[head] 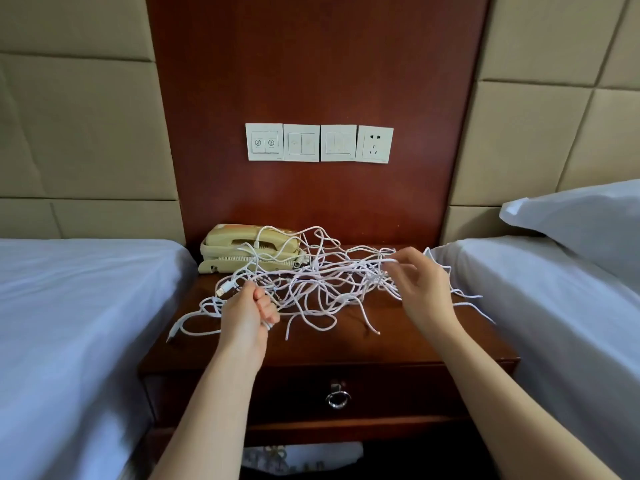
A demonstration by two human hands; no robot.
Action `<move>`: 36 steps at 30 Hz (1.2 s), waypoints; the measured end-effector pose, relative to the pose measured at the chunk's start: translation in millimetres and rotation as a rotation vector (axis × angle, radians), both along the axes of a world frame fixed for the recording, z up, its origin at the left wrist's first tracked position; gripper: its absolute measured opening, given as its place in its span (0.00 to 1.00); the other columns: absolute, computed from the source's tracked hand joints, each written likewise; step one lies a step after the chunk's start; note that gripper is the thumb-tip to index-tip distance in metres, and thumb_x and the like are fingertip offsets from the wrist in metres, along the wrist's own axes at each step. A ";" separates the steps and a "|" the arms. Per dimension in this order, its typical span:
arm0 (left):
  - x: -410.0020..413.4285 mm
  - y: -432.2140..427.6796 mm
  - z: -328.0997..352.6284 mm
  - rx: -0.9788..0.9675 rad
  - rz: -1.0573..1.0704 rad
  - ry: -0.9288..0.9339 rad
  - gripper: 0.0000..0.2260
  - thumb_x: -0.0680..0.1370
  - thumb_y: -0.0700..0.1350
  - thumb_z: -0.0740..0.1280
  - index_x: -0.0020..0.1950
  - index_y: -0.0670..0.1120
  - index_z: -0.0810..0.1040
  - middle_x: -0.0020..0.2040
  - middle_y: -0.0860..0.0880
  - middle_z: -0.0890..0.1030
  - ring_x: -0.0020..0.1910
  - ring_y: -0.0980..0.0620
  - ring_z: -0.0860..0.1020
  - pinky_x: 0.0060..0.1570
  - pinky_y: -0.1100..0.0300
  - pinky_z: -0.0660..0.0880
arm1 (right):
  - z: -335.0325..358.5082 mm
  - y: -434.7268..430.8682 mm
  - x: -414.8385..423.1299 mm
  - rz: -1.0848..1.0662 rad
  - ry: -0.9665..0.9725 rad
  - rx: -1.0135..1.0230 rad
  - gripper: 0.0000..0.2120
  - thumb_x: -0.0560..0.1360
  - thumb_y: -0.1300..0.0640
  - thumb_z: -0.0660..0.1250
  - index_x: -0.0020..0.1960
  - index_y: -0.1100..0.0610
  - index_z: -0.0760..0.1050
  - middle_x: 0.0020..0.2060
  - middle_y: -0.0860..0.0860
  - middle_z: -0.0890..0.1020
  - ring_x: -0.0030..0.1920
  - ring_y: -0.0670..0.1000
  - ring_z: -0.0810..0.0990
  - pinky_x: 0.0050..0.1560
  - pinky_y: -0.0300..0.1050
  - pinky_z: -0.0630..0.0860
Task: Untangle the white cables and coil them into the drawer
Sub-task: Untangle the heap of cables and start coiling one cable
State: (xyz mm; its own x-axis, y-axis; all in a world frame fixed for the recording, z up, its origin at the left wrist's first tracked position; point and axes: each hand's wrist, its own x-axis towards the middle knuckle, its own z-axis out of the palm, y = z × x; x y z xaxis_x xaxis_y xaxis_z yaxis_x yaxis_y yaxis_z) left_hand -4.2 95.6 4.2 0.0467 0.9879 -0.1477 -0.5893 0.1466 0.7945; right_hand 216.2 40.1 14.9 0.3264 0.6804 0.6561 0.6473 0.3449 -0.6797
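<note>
A mass of thin white charging cables [329,270] is held stretched just above a dark red-brown wooden bedside table [346,348]. Loose ends trail on the tabletop, and some loops are draped over a beige corded telephone [242,251] at the back. A bunch of strands is clenched in the left hand [247,306], close to a silver USB plug [223,289]. A few strands are pinched between the thumb and fingertips of the right hand [420,285]. The table's drawer [398,393], fitted with a metal ring pull [337,398], is seen closed below. The cables are judged light, limp and smooth, and likely to slip and re-knot. A plug end is thought the surest hold, from which one lead can be drawn out gently.
</note>
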 end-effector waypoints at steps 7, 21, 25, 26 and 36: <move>12.2 -13.2 -4.3 -0.006 -0.025 0.078 0.16 0.83 0.47 0.54 0.37 0.42 0.68 0.21 0.53 0.64 0.14 0.59 0.58 0.19 0.66 0.58 | -6.9 -5.4 -21.1 0.211 -0.456 0.103 0.08 0.76 0.58 0.64 0.47 0.60 0.80 0.40 0.46 0.80 0.42 0.41 0.76 0.46 0.30 0.71; 24.8 -24.7 -12.6 0.331 -0.283 0.573 0.17 0.78 0.42 0.66 0.30 0.39 0.70 0.17 0.50 0.60 0.15 0.55 0.59 0.20 0.67 0.57 | -14.8 -0.7 -45.9 0.113 -0.748 -0.020 0.17 0.75 0.47 0.54 0.42 0.51 0.79 0.34 0.46 0.80 0.35 0.50 0.78 0.31 0.45 0.72; 19.6 -21.1 -7.9 0.367 -0.202 0.505 0.15 0.79 0.38 0.62 0.31 0.40 0.73 0.16 0.52 0.61 0.15 0.57 0.60 0.19 0.69 0.58 | -17.1 8.0 -40.1 0.085 -0.693 -0.124 0.11 0.78 0.52 0.59 0.45 0.55 0.77 0.40 0.48 0.79 0.39 0.50 0.77 0.35 0.44 0.71; 16.4 -19.3 -4.5 0.359 -0.168 0.466 0.15 0.79 0.39 0.62 0.32 0.40 0.73 0.16 0.53 0.62 0.15 0.57 0.61 0.19 0.69 0.58 | -17.6 11.1 -35.4 0.051 -0.676 -0.161 0.09 0.79 0.53 0.60 0.46 0.56 0.76 0.40 0.47 0.77 0.39 0.50 0.75 0.34 0.41 0.69; -26.4 3.2 18.5 0.199 0.263 0.281 0.14 0.79 0.44 0.63 0.33 0.44 0.74 0.23 0.49 0.66 0.21 0.54 0.65 0.20 0.67 0.62 | 20.5 54.4 3.8 -0.158 -0.577 -0.478 0.14 0.79 0.50 0.59 0.38 0.54 0.74 0.35 0.50 0.79 0.41 0.56 0.77 0.39 0.47 0.68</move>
State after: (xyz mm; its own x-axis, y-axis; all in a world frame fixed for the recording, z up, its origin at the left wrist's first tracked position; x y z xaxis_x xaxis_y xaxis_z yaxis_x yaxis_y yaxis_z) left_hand -30.6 98.8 22.7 -0.2257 0.9712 0.0763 -0.3428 -0.1525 0.9270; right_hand 220.0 94.5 35.4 0.1385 0.9068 0.3981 0.9623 -0.0282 -0.2704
